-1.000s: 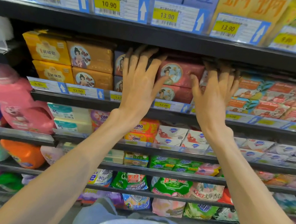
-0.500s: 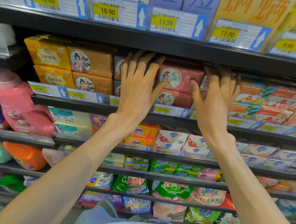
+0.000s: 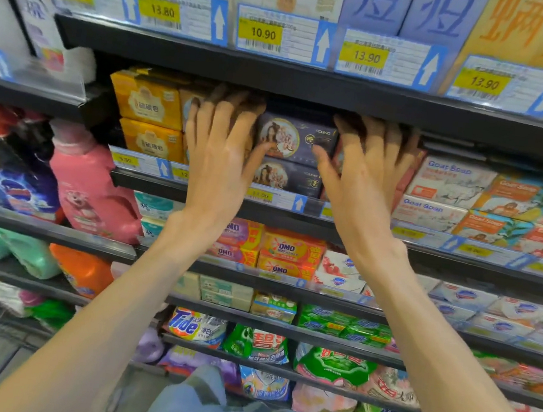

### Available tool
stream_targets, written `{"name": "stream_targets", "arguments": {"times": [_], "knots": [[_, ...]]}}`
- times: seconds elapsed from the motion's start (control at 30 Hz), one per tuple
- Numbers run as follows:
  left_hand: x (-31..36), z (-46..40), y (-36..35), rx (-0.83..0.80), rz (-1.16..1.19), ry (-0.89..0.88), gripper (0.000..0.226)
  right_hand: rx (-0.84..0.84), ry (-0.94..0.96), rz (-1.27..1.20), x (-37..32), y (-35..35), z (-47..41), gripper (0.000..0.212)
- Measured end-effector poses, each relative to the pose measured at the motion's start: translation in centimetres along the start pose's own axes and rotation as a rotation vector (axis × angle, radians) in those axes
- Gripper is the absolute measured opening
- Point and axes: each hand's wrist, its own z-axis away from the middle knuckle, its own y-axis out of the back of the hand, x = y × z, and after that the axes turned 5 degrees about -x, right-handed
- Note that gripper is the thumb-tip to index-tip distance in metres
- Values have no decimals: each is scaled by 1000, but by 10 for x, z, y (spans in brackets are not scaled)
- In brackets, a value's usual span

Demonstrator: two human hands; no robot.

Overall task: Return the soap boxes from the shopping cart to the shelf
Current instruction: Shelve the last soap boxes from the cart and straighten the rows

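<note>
We see both hands, left (image 3: 222, 151) and right (image 3: 367, 177), fingers straight, now flanking dark soap boxes (image 3: 294, 139) on shelf (image 3: 229, 200); earlier pink boxes sat between them.

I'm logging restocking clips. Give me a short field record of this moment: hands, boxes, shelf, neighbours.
left hand: fingers straight, against the left side of the stack
right hand: fingers straight, against the right side
soap boxes: two dark boxes, stacked, between the hands
shelf: second row down, price tags on its edge
neighbours: yellow boxes left, Goat Soap boxes right
</note>
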Motion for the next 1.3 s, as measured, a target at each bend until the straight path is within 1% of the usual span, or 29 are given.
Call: {"name": "stream_targets", "arguments": {"times": [0.17, 0.37, 0.67, 0.8, 0.93, 1.03, 1.1, 1.17, 1.3], "knots": [[0, -5, 1, 8, 17, 1, 32, -29, -22, -30, 1, -5, -4, 42], [0, -7, 0, 22, 39, -18, 30, -60, -32, -28, 1, -4, -6, 43], [-2, -8, -2, 14, 64, -3, 30, -1, -26, -31, -3, -2, -5, 38], [-1, -9, -1, 5, 61, 3, 31, -4, -24, -37, -4, -2, -4, 37], [0, -8, 1, 5, 64, 6, 31, -16, -30, -42, -4, -1, -4, 38], [6, -3, 5, 2, 86, 12, 37, -10, -6, -39, -3, 7, 3, 43], [14, 5, 11, 11, 134, -10, 41, -13, 36, -28, 0, 13, 13, 44], [26, 16, 16, 3, 203, -75, 38, -22, 66, -58, 6, 19, 26, 41], [59, 37, 14, -112, 314, -202, 33, -30, 84, -107, 34, 30, 50, 35]]}}
